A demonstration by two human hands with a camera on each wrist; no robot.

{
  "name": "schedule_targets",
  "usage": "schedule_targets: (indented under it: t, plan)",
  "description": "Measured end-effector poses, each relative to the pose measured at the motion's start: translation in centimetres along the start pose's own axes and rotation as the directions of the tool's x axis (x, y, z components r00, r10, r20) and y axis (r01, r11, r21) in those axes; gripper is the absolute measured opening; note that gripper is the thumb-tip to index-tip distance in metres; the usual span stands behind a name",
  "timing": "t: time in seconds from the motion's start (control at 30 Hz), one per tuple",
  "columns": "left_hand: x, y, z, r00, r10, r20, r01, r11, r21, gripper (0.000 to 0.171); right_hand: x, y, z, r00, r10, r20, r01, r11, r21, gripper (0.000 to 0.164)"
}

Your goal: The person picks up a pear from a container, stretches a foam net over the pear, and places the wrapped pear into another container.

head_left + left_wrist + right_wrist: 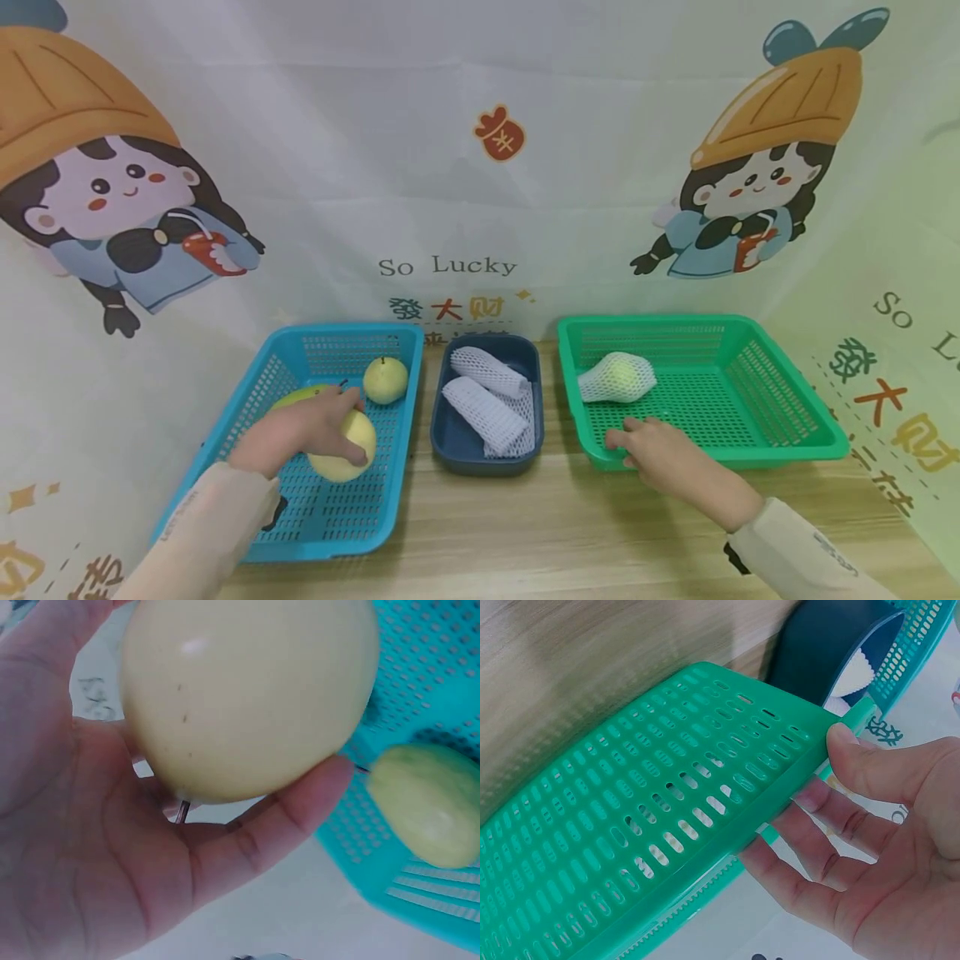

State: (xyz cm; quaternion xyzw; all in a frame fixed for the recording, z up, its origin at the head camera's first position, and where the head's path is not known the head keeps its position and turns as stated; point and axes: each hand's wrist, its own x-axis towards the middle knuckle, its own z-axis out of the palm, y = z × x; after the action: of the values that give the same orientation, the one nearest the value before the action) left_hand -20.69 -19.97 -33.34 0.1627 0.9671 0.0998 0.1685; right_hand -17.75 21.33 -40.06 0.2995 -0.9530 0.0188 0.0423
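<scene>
My left hand (318, 425) grips a large, pale yellow pear (347, 450) above the blue basket (397, 500), its fingers and thumb curved round the fruit. Its stem points toward the palm in the left wrist view. A greener pear (431, 802) lies in the basket, partly hidden behind that hand in the head view. Another small yellow pear (386, 381) sits at the basket's back right. My right hand (660, 450) is at the front left rim of the green basket (795, 454), its fingers loosely bent over the rim. Inside that basket, a pear in a white foam net (621, 377) lies at the left.
Between the baskets stands a dark blue bin (487, 467) holding several white foam net sleeves (487, 412). All three containers stand on a wooden table (510, 533). A printed white cloth (420, 167) hangs behind and at the sides.
</scene>
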Motion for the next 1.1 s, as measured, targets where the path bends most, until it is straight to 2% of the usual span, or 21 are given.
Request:
schedule_targets:
  t: [0.1,0.3,0.43,0.53,0.63,0.8,0.97,1.03,1.1]
  plan:
    - [0.1,1.5,0.1,0.998,0.056,-0.023,-0.055,0.998,0.010,0.052,-0.1,0.0,0.1,1.000,0.002,0.000,-0.002,1.000,0.003,0.026]
    - [0.0,5.8,0.9,0.989,0.127,-0.070,-0.122,0.989,0.082,0.051,-0.3,0.0,0.1,1.000,0.027,0.009,-0.027,1.000,0.009,0.026]
    - [0.0,8.2,2.2,0.979,0.186,-0.078,-0.181,0.981,0.072,0.051,-0.3,0.0,0.1,0.999,0.039,0.009,-0.039,0.999,0.001,0.026]
    - [0.1,9.8,3.8,0.966,0.243,-0.090,-0.235,0.967,0.096,0.053,-0.3,-0.1,0.1,0.999,0.038,0.003,-0.038,0.999,-0.003,0.025]
    - [0.3,11.1,5.8,0.948,0.302,-0.103,-0.279,0.941,0.190,0.057,-0.3,-0.2,0.1,0.999,0.034,-0.008,-0.034,0.999,-0.007,0.025]
    - [0.6,12.6,9.5,0.922,0.371,-0.110,-0.319,0.890,0.325,0.062,-0.4,-0.2,0.2,0.999,0.029,-0.022,-0.029,0.999,-0.017,0.025]
    - [0.9,13.1,12.5,0.881,0.456,-0.128,-0.352,0.812,0.466,0.063,-0.3,-0.2,0.2,0.999,0.029,-0.027,-0.030,0.999,-0.024,0.025]
    - [1.0,13.3,13.4,0.877,0.465,-0.122,-0.351,0.793,0.498,0.063,-0.3,-0.2,0.3,0.999,0.032,-0.026,-0.032,0.999,-0.026,0.025]
    - [1.0,13.4,14.1,0.886,0.453,-0.102,-0.345,0.789,0.508,0.061,-0.3,-0.1,0.3,0.999,0.033,-0.025,-0.034,0.999,-0.025,0.025]
